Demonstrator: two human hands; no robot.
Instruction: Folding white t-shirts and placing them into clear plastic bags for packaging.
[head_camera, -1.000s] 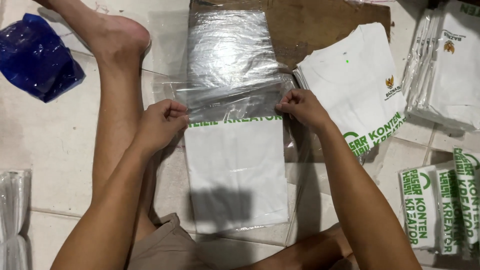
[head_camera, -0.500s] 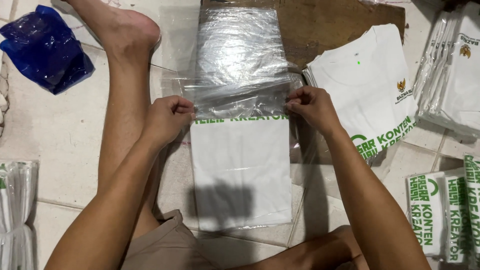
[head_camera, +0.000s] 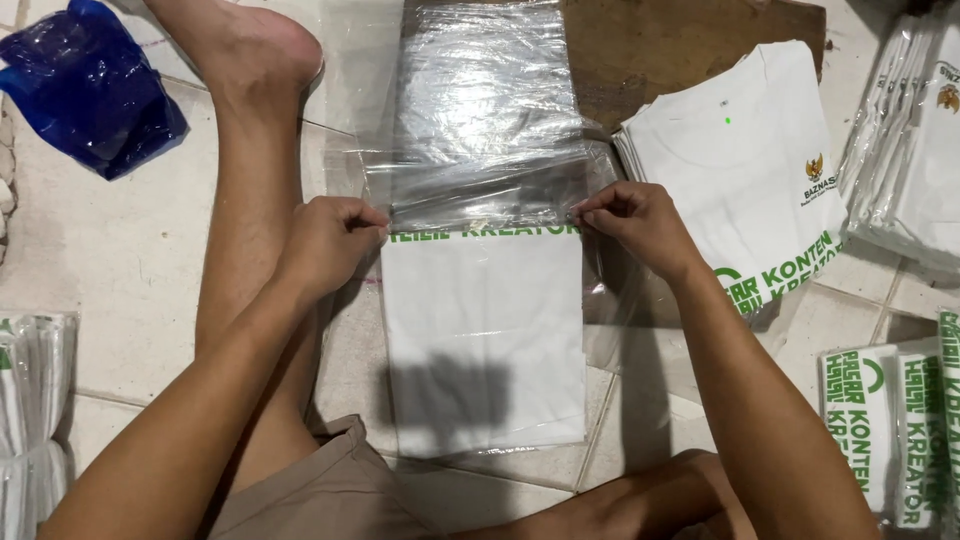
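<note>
Bagging looks to be the step in hand: a folded white T-shirt with green lettering lies flat on the tiled floor between the person's legs, inside a clear plastic sleeve whose open end stretches away over a brown board. Left hand and right hand each hold a grip pressed together, pinching the sleeve at the shirt's top corners. Closing it neatly would call for an even fold across that edge, I judge; a stack of unbagged white shirts waits just to the right.

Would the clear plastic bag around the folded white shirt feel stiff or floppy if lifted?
Probably floppy: the clear plastic bag looks thin and wrinkled. Likely slippery, given its glossy sheen. The folded white shirt inside should give it some body where both hands pinch its edge.
</note>
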